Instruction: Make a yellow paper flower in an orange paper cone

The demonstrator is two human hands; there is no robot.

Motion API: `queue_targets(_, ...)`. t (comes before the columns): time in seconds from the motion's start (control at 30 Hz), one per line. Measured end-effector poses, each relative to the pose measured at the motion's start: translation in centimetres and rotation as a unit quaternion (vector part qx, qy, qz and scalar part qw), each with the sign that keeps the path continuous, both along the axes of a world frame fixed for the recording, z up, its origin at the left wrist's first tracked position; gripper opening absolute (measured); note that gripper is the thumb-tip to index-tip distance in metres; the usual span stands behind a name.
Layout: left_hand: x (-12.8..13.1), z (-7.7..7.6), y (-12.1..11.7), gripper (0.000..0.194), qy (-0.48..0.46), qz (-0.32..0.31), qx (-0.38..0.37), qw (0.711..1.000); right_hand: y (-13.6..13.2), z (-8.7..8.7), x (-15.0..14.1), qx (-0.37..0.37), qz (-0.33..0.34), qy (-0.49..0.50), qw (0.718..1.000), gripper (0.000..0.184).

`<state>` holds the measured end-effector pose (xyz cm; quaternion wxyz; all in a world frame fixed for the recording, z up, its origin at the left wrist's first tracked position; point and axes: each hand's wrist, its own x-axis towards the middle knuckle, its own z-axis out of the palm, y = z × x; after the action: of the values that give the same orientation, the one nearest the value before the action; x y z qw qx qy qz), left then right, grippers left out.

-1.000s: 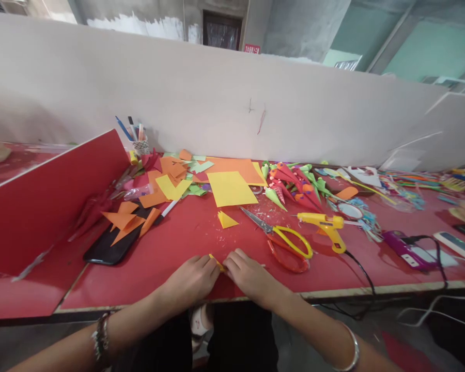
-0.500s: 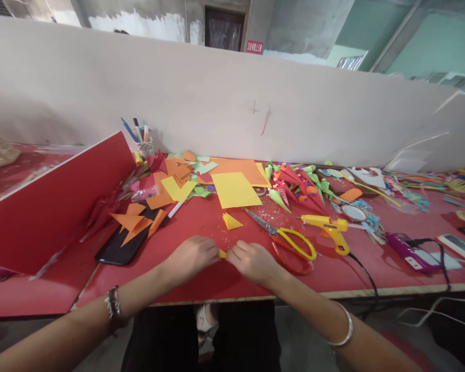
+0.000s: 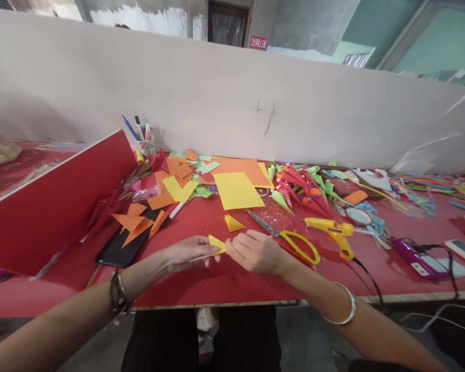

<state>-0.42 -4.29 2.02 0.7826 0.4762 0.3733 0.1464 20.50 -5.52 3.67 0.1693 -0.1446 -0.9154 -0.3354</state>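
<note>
Between my two hands, just above the red table near its front edge, is a small folded piece of yellow paper (image 3: 216,243). My left hand (image 3: 191,253) pinches it from the left, palm partly turned up. The fingers of my right hand (image 3: 256,251) close on its right end. Just beyond my hands lies another folded yellow piece (image 3: 233,223), and behind that a flat yellow sheet (image 3: 238,191). Scissors with yellow handles (image 3: 299,243) rest beside my right hand, which partly hides their lower handle.
A yellow glue gun (image 3: 332,230) with a black cord lies right of the scissors. Paper cones (image 3: 298,188) in red and green are heaped behind. At left are a black phone (image 3: 122,247) under orange scraps, a red board (image 3: 62,201) and a pen cup (image 3: 146,146).
My left hand has turned palm-up and opened out somewhat, so more of the yellow paper shows. My right hand has shifted slightly right. The view has moved a little.
</note>
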Motion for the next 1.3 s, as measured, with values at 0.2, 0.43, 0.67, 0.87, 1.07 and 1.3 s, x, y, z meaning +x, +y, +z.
queue_targets(0.2, -0.1, 0.8, -0.2, 0.029, -0.010, -0.019, 0.114, 0.993, -0.2, 0.5, -0.6, -0.016, -0.010, -0.002, 1.000, 0.015)
queue_targets(0.43, -0.2, 1.1, -0.9, 0.031, 0.093, 0.001, 0.273, 0.957, 0.1, -0.7, -1.4, -0.162, -0.074, 0.021, 0.984, 0.020)
queue_targets(0.67, -0.5, 1.6, -1.7, 0.030, 0.241, -0.092, 0.642, 0.722, 0.5, 1.4, -1.8, -0.437, -0.170, -0.024, 0.883, 0.026)
queue_targets(0.87, -0.4, 2.1, -2.2, 0.032, 0.285, -0.198, 0.797, 0.493, 1.1, 1.9, -1.2, -0.715, -0.085, 0.024, 0.694, 0.033)
queue_targets(1.07, -0.6, 2.0, -0.9, 0.036, 0.249, -0.153, 0.527, 0.798, 0.6, 1.3, -1.8, -0.548, -0.119, 0.035, 0.827, 0.029)
queue_targets(1.3, -0.8, 1.6, -1.0, 0.040, 0.121, -0.095, 0.277, 0.948, -0.5, 0.7, -2.1, -0.286, -0.107, -0.059, 0.950, 0.025)
